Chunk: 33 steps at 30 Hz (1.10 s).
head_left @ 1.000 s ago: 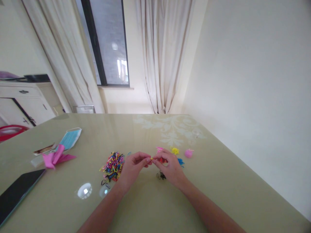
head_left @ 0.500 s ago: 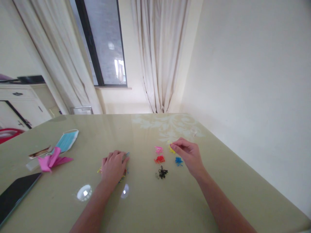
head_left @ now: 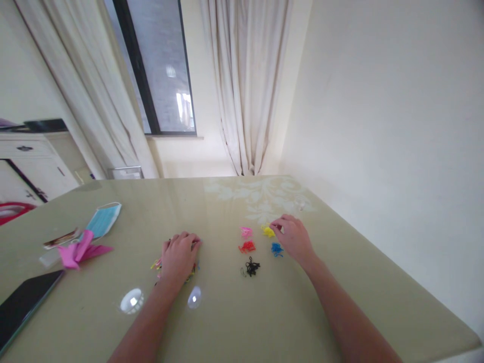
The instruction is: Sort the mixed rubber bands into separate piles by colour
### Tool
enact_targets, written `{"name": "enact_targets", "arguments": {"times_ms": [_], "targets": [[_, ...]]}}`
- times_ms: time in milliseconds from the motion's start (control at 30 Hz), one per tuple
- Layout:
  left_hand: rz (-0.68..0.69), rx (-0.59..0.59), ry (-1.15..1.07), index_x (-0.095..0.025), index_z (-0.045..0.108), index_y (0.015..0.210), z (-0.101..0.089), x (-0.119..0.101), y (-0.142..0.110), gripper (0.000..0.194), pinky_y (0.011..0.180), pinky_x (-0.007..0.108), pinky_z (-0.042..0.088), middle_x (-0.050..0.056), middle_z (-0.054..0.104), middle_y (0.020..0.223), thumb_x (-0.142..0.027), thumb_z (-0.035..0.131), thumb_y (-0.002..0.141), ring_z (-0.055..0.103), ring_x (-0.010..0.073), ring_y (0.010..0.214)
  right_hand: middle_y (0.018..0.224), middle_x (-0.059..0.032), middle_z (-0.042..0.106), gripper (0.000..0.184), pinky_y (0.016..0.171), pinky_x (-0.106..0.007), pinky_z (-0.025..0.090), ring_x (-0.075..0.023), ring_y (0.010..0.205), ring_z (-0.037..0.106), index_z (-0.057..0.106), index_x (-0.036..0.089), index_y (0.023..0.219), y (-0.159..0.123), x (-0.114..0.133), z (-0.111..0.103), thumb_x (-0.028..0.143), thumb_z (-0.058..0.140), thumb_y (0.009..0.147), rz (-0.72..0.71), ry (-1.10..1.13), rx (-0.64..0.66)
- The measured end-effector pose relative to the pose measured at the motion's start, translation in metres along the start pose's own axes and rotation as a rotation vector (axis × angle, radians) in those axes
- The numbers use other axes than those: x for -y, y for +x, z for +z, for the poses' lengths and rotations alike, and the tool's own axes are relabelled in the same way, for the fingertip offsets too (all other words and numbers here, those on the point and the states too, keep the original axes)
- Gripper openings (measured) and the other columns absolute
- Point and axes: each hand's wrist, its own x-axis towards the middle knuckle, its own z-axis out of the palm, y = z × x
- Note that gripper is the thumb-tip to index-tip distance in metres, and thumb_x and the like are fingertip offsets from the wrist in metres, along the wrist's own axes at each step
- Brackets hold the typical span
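Small elastic rubber bands lie on the table in little heaps sorted by colour: pink (head_left: pixel 246 232), red (head_left: pixel 247 246), yellow (head_left: pixel 267 231), blue (head_left: pixel 277 248) and black (head_left: pixel 252 266). My right hand (head_left: pixel 293 237) is at the right side of the yellow heap, thumb and forefinger pinched together; whatever they hold is too small to make out. To the left, my left hand (head_left: pixel 179 256) covers a mixed-colour pile of bands (head_left: pixel 156 264), which shows only around its edges. Its fingers are curled with the tips together, and a tiny bluish bit shows at them.
At the left on the glossy table (head_left: pixel 227 317) lie a pink folded-paper bird (head_left: pixel 80 250), a blue face mask (head_left: pixel 103 222), a narrow brown-patterned strip (head_left: pixel 61 239) and a dark tablet or phone (head_left: pixel 28 305). A wall (head_left: pixel 385 151) runs along the right edge.
My right hand has drawn slightly right, uncovering more of the yellow heap. My left fingers have closed in over the mixed pile, and the bluish band at their tips shows less.
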Motion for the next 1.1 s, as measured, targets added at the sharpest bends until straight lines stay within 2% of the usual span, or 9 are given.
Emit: {"name": "enact_targets", "arguments": {"times_ms": [200, 333, 433, 533, 633, 700, 800, 933, 1100], "targets": [[-0.015, -0.081, -0.101, -0.022, 0.07, 0.099, -0.003, -0.001, -0.002, 0.027, 0.09, 0.043, 0.045, 0.009, 0.078, 0.101, -0.03, 0.044, 0.101, 0.069, 0.0308, 0.103, 0.096, -0.0076, 0.074, 0.021, 0.083, -0.034, 0.041, -0.0237, 0.095, 0.066, 0.081, 0.02, 0.094, -0.001, -0.006, 0.01, 0.021, 0.06, 0.1, -0.056, -0.283, 0.166], [-0.015, -0.077, -0.548, -0.022, 0.066, 0.094, -0.003, -0.006, -0.001, 0.025, 0.08, 0.036, 0.05, 0.007, 0.078, 0.091, -0.04, 0.048, 0.097, 0.071, 0.0252, 0.087, 0.095, -0.0077, 0.073, 0.022, 0.082, -0.034, 0.04, -0.0233, 0.095, 0.065, 0.081, 0.021, 0.093, -0.002, -0.008, 0.011, 0.022, 0.06, 0.1, -0.069, -0.338, 0.182], [0.034, -0.02, -0.944, -0.021, 0.066, 0.09, -0.003, -0.016, -0.001, 0.028, 0.077, 0.033, 0.054, 0.006, 0.077, 0.086, -0.048, 0.058, 0.089, 0.071, 0.0221, 0.082, 0.092, -0.008, 0.073, 0.025, 0.08, -0.035, 0.041, -0.0231, 0.09, 0.065, 0.08, 0.021, 0.09, -0.002, -0.011, 0.012, 0.022, 0.057, 0.1, -0.055, -0.315, 0.13], [0.049, 0.071, -1.182, -0.018, 0.069, 0.091, -0.005, -0.028, -0.005, 0.034, 0.082, 0.034, 0.057, 0.007, 0.079, 0.088, -0.051, 0.067, 0.082, 0.072, 0.0213, 0.085, 0.09, -0.0087, 0.072, 0.03, 0.08, -0.037, 0.043, -0.024, 0.088, 0.064, 0.079, 0.021, 0.089, -0.002, -0.007, 0.011, 0.026, 0.053, 0.102, -0.038, -0.178, 0.008], [0.037, 0.166, -1.289, -0.018, 0.07, 0.092, -0.006, -0.038, -0.011, 0.038, 0.08, 0.034, 0.059, 0.007, 0.079, 0.088, -0.053, 0.072, 0.079, 0.073, 0.0202, 0.08, 0.086, -0.0074, 0.071, 0.032, 0.077, -0.036, 0.045, -0.0226, 0.082, 0.064, 0.078, 0.021, 0.089, -0.007, 0.014, 0.011, 0.034, 0.052, 0.103, -0.039, 0.153, -0.06], [0.038, 0.19, -1.309, -0.017, 0.072, 0.092, -0.006, -0.043, -0.015, 0.037, 0.077, 0.034, 0.06, 0.006, 0.078, 0.085, -0.052, 0.074, 0.079, 0.073, 0.0196, 0.077, 0.08, -0.0053, 0.069, 0.031, 0.069, -0.033, 0.045, -0.0192, 0.071, 0.06, 0.079, 0.021, 0.087, -0.013, 0.035, 0.012, 0.04, 0.058, 0.101, -0.072, 0.389, -0.006], [0.074, 0.178, -1.305, -0.017, 0.075, 0.091, -0.003, -0.05, -0.019, 0.031, 0.075, 0.032, 0.059, 0.005, 0.077, 0.08, -0.046, 0.074, 0.081, 0.072, 0.0191, 0.076, 0.076, -0.002, 0.066, 0.023, 0.064, -0.03, 0.041, -0.016, 0.066, 0.055, 0.08, 0.022, 0.09, -0.022, 0.066, 0.017, 0.041, 0.069, 0.095, -0.133, 0.598, 0.117], [0.113, 0.237, -1.323, -0.017, 0.077, 0.09, -0.001, -0.055, -0.023, 0.025, 0.075, 0.03, 0.059, 0.005, 0.078, 0.08, -0.041, 0.075, 0.082, 0.072, 0.0187, 0.077, 0.076, -0.0009, 0.064, 0.016, 0.064, -0.028, 0.04, -0.0159, 0.07, 0.055, 0.079, 0.02, 0.091, -0.031, 0.083, 0.025, 0.034, 0.071, 0.094, -0.122, 0.681, 0.164], [0.122, 0.258, -1.335, -0.017, 0.078, 0.091, -0.002, -0.059, -0.026, 0.025, 0.075, 0.03, 0.059, 0.005, 0.078, 0.081, -0.04, 0.074, 0.083, 0.072, 0.0184, 0.077, 0.076, 0.0001, 0.059, 0.01, 0.065, -0.028, 0.04, -0.0154, 0.071, 0.054, 0.076, 0.02, 0.088, -0.031, 0.08, 0.025, 0.027, 0.07, 0.092, -0.097, 0.707, 0.131]]}}
